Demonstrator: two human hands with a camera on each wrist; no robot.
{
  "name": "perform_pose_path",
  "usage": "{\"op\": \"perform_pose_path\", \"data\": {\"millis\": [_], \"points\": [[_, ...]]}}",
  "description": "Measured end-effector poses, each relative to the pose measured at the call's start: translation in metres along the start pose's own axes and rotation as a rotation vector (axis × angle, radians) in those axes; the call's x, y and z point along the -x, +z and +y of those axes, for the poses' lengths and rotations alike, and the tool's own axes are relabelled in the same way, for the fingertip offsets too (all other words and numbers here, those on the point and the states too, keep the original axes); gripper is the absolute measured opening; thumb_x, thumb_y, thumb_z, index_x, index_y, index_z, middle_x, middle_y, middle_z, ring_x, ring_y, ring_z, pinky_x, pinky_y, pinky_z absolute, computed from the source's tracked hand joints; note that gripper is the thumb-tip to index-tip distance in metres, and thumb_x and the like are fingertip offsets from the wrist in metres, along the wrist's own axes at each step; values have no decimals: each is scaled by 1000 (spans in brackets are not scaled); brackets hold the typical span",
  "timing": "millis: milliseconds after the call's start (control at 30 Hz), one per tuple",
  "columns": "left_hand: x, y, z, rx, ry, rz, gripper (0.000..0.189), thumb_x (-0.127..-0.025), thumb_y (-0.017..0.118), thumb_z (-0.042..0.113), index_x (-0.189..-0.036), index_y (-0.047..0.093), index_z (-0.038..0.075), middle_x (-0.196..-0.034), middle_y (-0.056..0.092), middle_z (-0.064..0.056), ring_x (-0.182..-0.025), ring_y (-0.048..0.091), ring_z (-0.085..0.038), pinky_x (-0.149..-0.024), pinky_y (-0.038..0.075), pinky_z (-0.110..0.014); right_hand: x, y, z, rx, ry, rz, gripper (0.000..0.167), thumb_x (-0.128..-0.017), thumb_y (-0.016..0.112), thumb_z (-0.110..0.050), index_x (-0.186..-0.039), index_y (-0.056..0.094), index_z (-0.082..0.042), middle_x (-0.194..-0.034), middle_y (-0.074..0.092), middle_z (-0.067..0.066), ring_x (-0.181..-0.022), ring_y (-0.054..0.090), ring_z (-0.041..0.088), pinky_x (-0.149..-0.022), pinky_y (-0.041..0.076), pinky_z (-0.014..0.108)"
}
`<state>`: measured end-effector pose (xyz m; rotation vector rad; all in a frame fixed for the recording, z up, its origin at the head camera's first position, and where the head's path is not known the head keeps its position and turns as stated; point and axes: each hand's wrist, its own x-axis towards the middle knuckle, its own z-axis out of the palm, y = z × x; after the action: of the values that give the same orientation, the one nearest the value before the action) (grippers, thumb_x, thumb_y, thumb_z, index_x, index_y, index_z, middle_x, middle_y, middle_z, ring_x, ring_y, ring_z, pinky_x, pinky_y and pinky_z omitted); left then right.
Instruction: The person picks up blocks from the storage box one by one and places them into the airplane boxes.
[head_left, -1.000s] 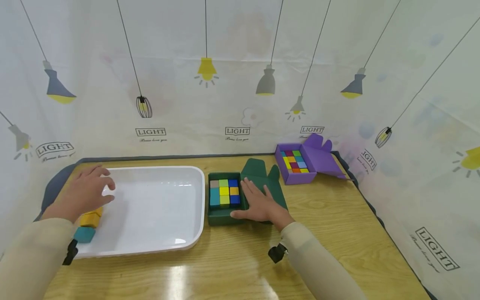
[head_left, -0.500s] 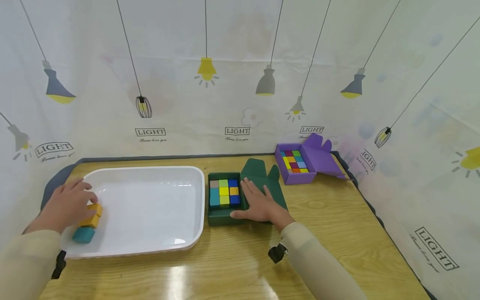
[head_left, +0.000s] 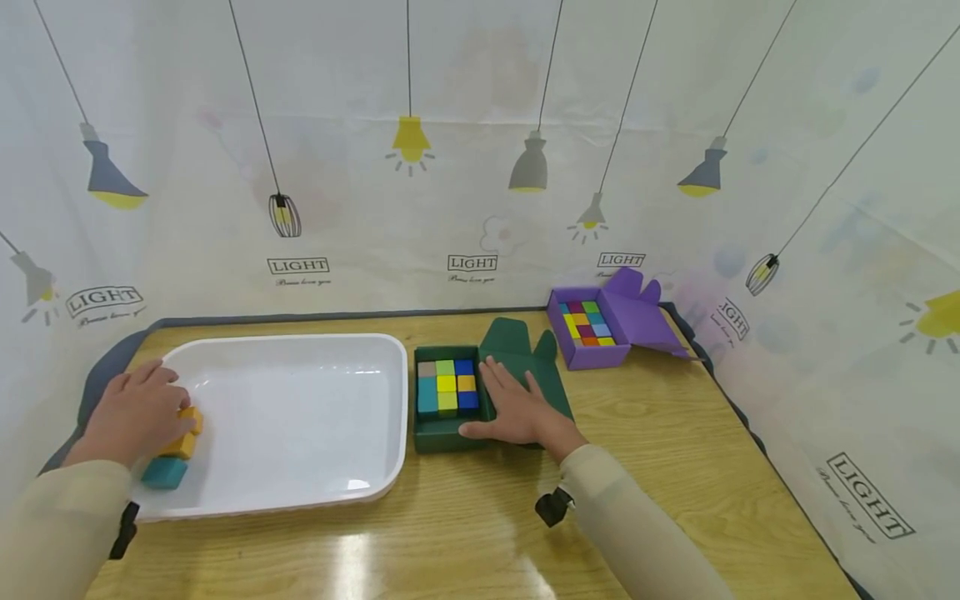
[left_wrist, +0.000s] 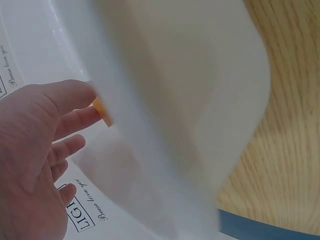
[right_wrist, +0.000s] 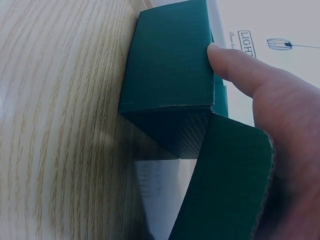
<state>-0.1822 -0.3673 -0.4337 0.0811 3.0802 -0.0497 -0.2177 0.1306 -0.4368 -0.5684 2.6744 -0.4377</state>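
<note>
At the left end of a white tray, my left hand pinches an orange block between thumb and index finger. In the left wrist view, that orange block is mostly hidden behind the tray wall. Another orange block and a teal block lie beside it in the tray. With fingers spread straight, my right hand rests on the open lid and near rim of a green box. Several coloured blocks are packed inside this box. The right wrist view shows the thumb touching the box edge.
A purple box with its lid open stands at the back right, holding several coloured blocks. All of it sits on a wooden table, with a lamp-printed sheet rising behind and at the sides.
My left hand has come down and left from above the tray to the orange blocks, and its fingers have closed on one. The right hand has stayed in place on the green box.
</note>
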Motion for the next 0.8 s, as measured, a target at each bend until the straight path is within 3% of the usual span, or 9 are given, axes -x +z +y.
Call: {"op": "perform_pose_path", "data": {"millis": [167,367,800], "points": [[-1,0,-1,-30,11,3,36,-74,83,31,-93,74,3,-122,54,-32,-127,28,-55,-107,20,-74,-1,1,1,8,1,0,107,-83,56,-71,-158,5,-14,-166,0,5,-154,5,23,-123,-2,59],[0,0,-1,-60,31,18,32,-76,81,24,-95,73,1,-121,56,-32,-125,30,-55,-107,22,-74,-1,1,2,12,5,-6,107,-83,56,-71,-158,4,-15,-166,-1,5,-154,5,22,-123,-3,59],[-1,6,3,-71,19,87,31,-69,85,11,-93,73,-4,-123,53,-34,-127,27,-55,-109,18,-73,1,-1,0,17,1,-4,107,-83,56,-71,-158,6,-14,-166,1,6,-154,5,23,-122,-3,59]]}}
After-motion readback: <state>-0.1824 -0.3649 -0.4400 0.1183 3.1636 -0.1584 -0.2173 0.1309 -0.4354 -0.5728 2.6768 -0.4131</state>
